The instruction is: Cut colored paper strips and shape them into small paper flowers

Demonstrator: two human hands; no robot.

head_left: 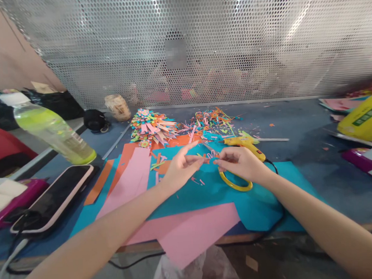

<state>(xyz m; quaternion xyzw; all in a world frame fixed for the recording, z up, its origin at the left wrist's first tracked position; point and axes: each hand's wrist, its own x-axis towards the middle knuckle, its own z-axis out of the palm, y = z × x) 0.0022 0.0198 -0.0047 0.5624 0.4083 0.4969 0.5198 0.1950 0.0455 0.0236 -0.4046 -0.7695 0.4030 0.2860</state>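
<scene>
My left hand (183, 167) is closed in a pinch at thumb and forefinger, its other fingers loosely raised. Facing it, my right hand (242, 162) pinches too. Between the fingertips is a small looped paper piece (211, 155) in pink, orange and blue; its exact shape is too small to tell. Below my right hand lies a pair of scissors (237, 186) with yellow handles, partly hidden by that hand. A yellow glue gun (244, 142) rests just behind it. Blue paper sheets (190, 194) spread under both hands.
Pink paper (199, 232) overhangs the front edge. Behind stand a pile of fringed paper flowers (151, 127) and paper scraps (213, 118). At left are a phone (53, 200) and a tilted bottle (53, 129); at right, a yellow package (366, 118). A perforated metal panel (177, 21) closes the back.
</scene>
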